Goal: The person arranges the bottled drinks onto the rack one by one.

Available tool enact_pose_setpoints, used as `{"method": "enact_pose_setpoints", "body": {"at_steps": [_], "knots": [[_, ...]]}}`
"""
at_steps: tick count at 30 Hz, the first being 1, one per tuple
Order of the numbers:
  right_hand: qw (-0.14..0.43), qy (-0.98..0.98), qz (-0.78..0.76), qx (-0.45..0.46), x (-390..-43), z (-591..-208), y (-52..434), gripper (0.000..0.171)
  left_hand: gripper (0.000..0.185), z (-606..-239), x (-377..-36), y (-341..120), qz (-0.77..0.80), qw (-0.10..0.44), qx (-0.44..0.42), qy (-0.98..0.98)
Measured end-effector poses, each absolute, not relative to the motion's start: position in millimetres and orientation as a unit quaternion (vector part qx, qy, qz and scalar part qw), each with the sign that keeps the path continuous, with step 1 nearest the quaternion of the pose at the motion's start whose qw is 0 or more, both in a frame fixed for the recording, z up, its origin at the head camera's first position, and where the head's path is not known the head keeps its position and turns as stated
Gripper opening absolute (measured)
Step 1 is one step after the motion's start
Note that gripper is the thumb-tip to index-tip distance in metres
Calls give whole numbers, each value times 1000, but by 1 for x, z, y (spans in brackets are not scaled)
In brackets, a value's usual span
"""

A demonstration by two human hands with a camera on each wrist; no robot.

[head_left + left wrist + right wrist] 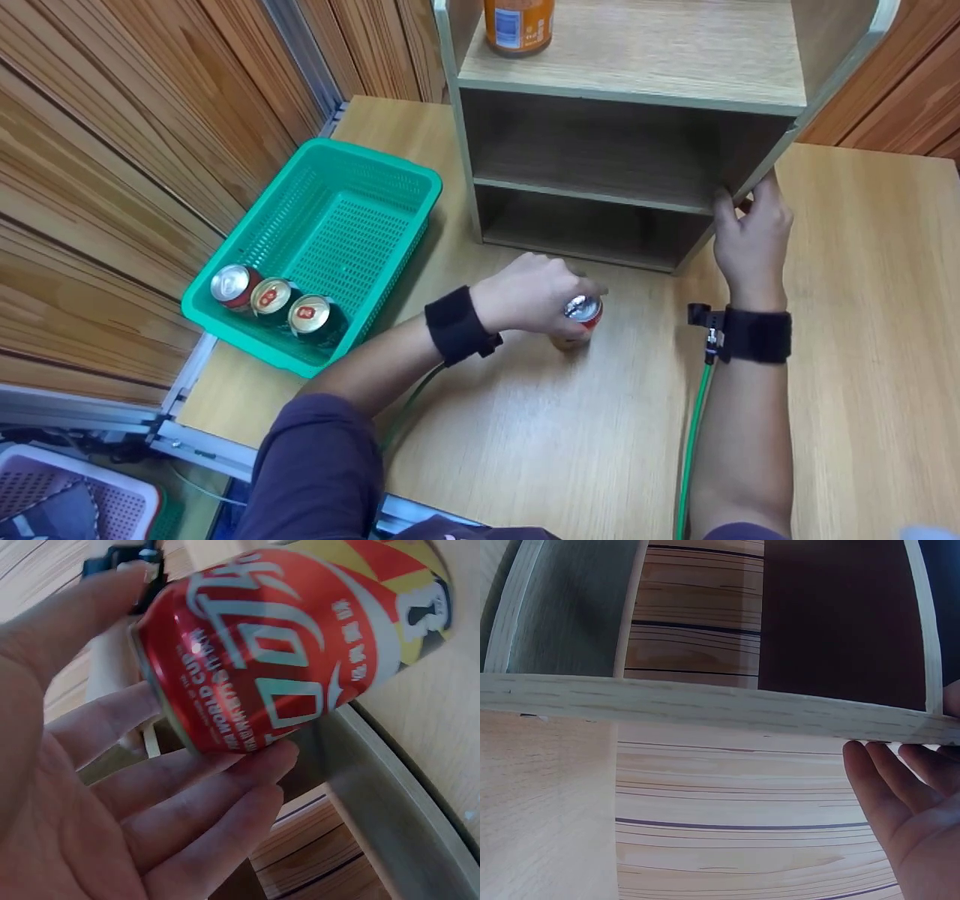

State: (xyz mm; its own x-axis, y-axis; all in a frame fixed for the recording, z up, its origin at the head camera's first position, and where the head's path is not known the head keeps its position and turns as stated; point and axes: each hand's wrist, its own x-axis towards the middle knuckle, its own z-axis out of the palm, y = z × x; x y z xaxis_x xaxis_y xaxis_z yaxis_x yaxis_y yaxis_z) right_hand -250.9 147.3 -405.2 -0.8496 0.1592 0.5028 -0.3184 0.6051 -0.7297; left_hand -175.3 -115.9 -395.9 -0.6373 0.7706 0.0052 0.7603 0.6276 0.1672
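A red Coca-Cola can (262, 652) with yellow-patterned lower part stands at the table in front of a small wooden shelf unit (630, 100). My left hand (532, 296) is around its upper part, thumb on one side and fingers (217, 795) on the other. The can's silver top (583, 308) shows between thumb and index finger in the head view. My right hand (754, 240) grips the right side panel of the shelf unit, thumb at the front edge. In the right wrist view its fingers (885, 780) lie along the panel's outer face.
A green plastic basket (431, 176) on the left holds several cans (309, 315) at its near end. An orange drink container (519, 26) stands on the upper shelf. Wooden wall panels rise behind and left. A pink basket (124, 480) sits below at the lower left.
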Motion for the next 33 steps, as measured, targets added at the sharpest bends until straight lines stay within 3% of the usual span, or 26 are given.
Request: {"method": "enact_pose_setpoints", "body": {"at_steps": [4, 9, 18, 21, 24, 28, 33], "knots": [[270, -854, 442, 44, -250, -407, 149, 37, 58, -391, -180, -119, 117, 23, 416, 901], [273, -852, 444, 44, -247, -407, 153, 36, 46, -377, -188, -126, 201, -64, 414, 885], [269, -857, 439, 27, -243, -406, 155, 33, 23, -338, -208, -164, 376, -328, 405, 767], [264, -857, 441, 29, -243, -407, 155, 35, 21, -323, -207, -180, 415, -434, 354, 717], [263, -857, 442, 36, -243, -410, 155, 36, 21, -319, -203, -190, 431, -502, 273, 699], [263, -857, 441, 43, -241, -411, 156, 36, 29, -329, -201, -193, 436, -502, 181, 725], [263, -859, 437, 41, -238, -408, 162, 34, 44, -348, -209, -192, 468, -432, 118, 762]]}}
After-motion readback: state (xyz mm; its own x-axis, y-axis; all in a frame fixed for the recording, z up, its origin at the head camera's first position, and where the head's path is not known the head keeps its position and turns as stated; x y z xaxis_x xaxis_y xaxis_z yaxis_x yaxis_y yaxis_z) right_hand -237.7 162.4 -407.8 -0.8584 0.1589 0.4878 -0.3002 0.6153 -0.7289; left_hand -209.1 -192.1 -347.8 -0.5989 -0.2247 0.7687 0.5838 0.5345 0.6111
